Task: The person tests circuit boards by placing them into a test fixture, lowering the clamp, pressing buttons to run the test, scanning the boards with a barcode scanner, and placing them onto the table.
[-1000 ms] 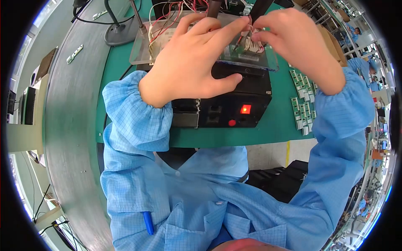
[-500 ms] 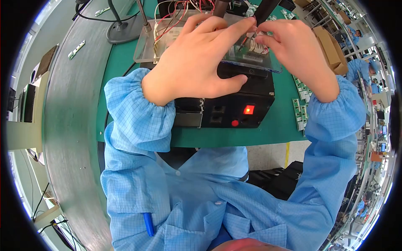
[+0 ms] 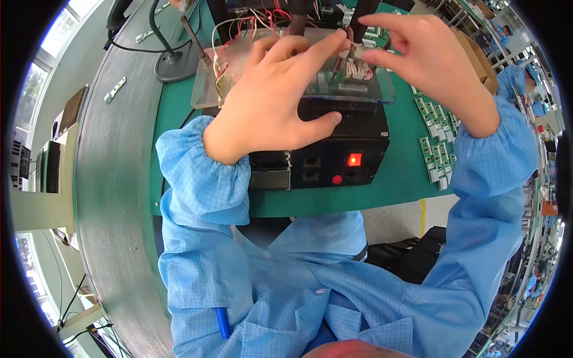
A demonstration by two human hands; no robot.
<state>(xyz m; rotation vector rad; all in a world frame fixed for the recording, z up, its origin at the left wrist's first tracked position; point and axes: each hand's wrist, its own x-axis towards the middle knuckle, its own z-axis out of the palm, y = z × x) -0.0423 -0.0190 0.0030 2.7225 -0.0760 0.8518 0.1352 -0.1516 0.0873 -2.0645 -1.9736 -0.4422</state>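
Note:
My left hand (image 3: 268, 107) is spread over a clear plastic plate (image 3: 379, 92), its index fingertip against small dark parts beside a white wire bundle (image 3: 359, 70). Its thumb points right, above the front of a black box (image 3: 328, 158). To the right of the bundle hovers my right hand (image 3: 430, 65), thumb and index finger apart with nothing visible between them. The plate lies on top of the box, which has a lit red switch (image 3: 354, 160). What lies under my left palm is hidden.
Red and white wires (image 3: 262, 21) run behind the plate, near dark upright posts (image 3: 297, 24). Several green circuit boards (image 3: 434, 152) lie at the right. A stand base (image 3: 177, 65) is at the left, and a cardboard box (image 3: 474, 56) stands at the back right.
My right thumb and index finger have parted and drawn away to the right from the wire bundle. My left hand remains over the plate. The view has shifted slightly.

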